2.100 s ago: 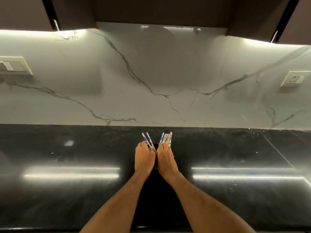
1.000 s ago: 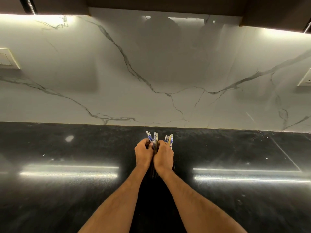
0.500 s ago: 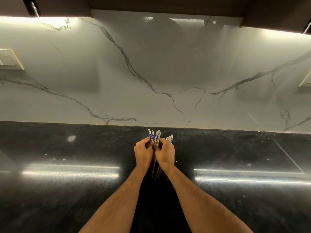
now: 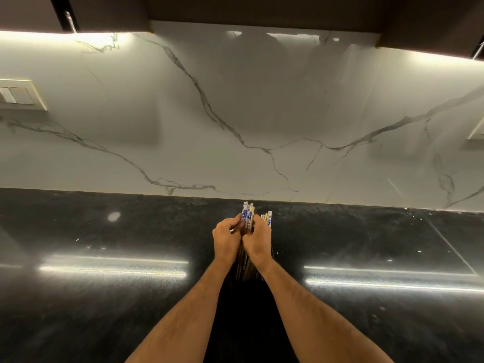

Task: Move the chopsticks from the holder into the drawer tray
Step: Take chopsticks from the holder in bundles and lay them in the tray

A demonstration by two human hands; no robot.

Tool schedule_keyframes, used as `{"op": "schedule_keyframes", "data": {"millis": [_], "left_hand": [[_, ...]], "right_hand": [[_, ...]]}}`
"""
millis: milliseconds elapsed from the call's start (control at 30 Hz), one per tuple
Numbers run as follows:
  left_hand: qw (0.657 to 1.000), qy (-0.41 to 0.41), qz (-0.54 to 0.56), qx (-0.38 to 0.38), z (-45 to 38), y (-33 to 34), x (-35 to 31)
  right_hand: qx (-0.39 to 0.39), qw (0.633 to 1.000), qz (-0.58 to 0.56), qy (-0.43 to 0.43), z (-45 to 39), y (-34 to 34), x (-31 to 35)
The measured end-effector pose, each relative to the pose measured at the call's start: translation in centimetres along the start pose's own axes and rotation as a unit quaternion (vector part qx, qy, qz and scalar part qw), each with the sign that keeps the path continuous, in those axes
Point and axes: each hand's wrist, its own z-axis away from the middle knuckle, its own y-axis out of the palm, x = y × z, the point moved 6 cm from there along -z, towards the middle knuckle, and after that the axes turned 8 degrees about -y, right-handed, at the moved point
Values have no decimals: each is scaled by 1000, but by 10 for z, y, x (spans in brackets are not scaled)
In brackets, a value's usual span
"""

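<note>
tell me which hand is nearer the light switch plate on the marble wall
Left. The left hand is on the same side as the cream switch plate, though far below it; the right hand is just beyond, farther away.

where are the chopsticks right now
In the head view, centre frame: the chopsticks are bunched between the left hand and right hand, above the black countertop.

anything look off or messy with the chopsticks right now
Slightly: the chopsticks sit uneven, one cluster poking higher between the left hand and right hand than the rest. Nothing looks spilled or broken.
</note>
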Motion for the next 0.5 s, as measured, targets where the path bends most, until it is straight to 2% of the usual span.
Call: {"op": "schedule_keyframes", "data": {"millis": [333, 500], "left_hand": [[996, -78, 38, -23, 1, -7, 12], [999, -42, 11, -5, 3, -3, 2]], "right_hand": [[26, 999, -19, 8, 1, 2, -6], [5, 999, -22, 48, 2, -6, -12]]}}
